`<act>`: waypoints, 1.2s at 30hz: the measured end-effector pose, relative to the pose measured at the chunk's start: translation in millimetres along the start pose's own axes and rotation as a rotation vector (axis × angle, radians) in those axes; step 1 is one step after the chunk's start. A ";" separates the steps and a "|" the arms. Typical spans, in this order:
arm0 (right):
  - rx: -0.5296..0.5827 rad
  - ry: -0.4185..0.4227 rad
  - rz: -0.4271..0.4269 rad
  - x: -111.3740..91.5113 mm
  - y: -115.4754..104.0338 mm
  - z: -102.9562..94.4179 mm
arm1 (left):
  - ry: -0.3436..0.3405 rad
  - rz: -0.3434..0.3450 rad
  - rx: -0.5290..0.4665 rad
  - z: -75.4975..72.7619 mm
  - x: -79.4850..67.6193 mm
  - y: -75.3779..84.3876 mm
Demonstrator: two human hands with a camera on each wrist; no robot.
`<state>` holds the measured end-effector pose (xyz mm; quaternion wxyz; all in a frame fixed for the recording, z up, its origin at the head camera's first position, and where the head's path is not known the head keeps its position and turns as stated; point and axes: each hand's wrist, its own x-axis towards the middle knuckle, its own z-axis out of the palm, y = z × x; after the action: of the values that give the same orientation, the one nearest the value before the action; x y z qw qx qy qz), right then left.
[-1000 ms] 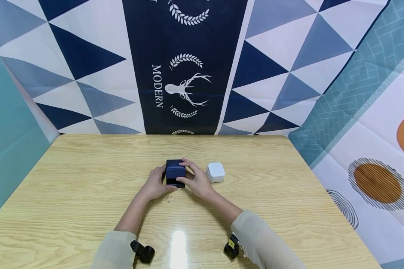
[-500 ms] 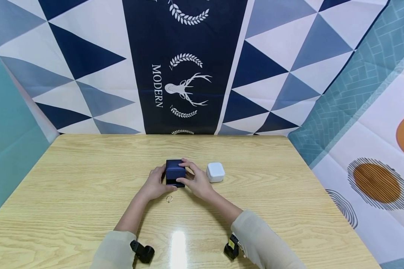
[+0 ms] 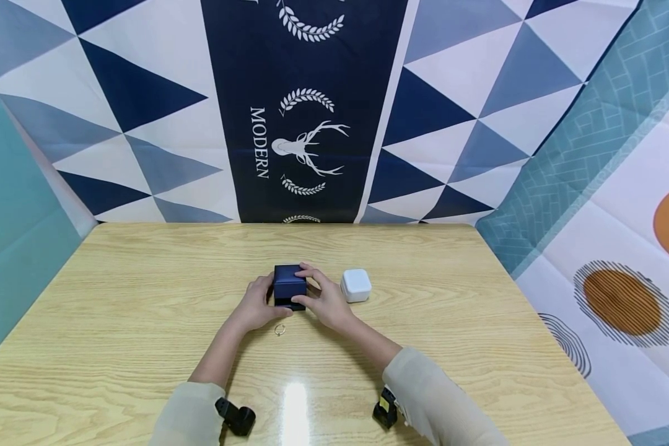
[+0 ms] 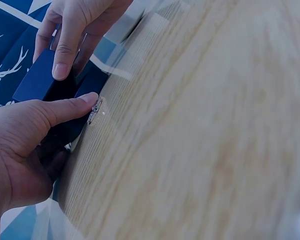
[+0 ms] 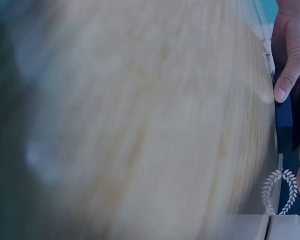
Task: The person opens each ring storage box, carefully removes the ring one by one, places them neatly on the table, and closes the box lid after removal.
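A dark blue ring box [image 3: 290, 284] stands on the table with its lid partly raised and its gap facing the person. My left hand [image 3: 255, 308] grips the base from the left, its thumb along the front edge, as the left wrist view also shows. From the right, my right hand [image 3: 327, 302] holds the lid between thumb and fingers. Just in front of the box lies a thin ring [image 3: 279, 334]; in the left wrist view its sparkling stones [image 4: 95, 111] show near the left thumb. The inside of the box is dark and mostly hidden.
A small white box [image 3: 356, 285] with rounded corners stands right of the right hand. The wooden table [image 3: 451, 328] ends at a patterned cloth backdrop [image 3: 306, 148]. Black cameras [image 3: 236, 418] are strapped at both wrists.
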<state>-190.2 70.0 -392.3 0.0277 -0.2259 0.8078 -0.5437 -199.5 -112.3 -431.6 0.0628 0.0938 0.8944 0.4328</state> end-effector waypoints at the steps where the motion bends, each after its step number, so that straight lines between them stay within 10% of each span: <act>1: -0.003 0.001 -0.002 -0.1 -0.1 0.1 | -0.001 -0.003 -0.002 0.1 0.1 -0.3; 36: 0.007 -0.005 -0.027 -1.8 1.6 1.3 | -0.006 -0.011 0.016 0.1 2.2 -3.1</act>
<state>-188.8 70.1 -394.6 0.0230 -0.2381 0.8027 -0.5463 -202.0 -113.6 -434.2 0.0671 0.0907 0.8981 0.4251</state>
